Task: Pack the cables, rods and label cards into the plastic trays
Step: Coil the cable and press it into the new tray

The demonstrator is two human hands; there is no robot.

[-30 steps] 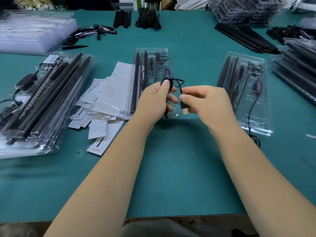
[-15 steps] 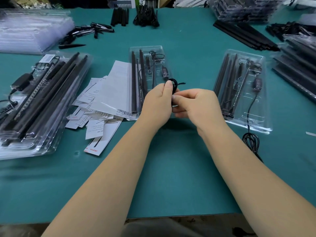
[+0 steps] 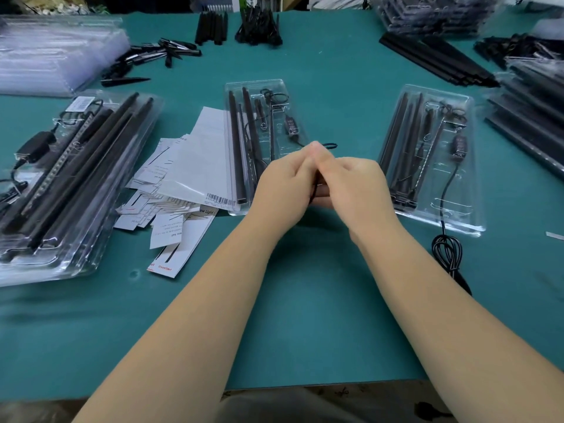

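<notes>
Presently left hand [image 3: 285, 181] and right hand [image 3: 355, 184] pressed together, fingers curled round thin black coiled cable [image 3: 329, 145], likely bundling it compact for slot in clear plastic tray [image 3: 235, 209] directly beneath; small loop protrudes above fingertips.

Table cover [image 3: 305, 315]: teal, matt, smooth, rubbery-looking mat. Middle tray [image 3: 256, 87]: clear thin plastic, glossy, moulded ridges catching light. Right tray [image 3: 470, 166]: same clear glossy plastic. Rods [image 3: 233, 148] in middle tray: black, matt, material unclear. Cards [image 3: 195, 166]: white paper, flat finish, top sheet with faint sheen; printed barcode. Cable coil [image 3: 447, 248] by right tray: black, slightly shiny sheath. Stack of empty trays [image 3: 55, 53] far left: translucent, glossy plastic.
</notes>
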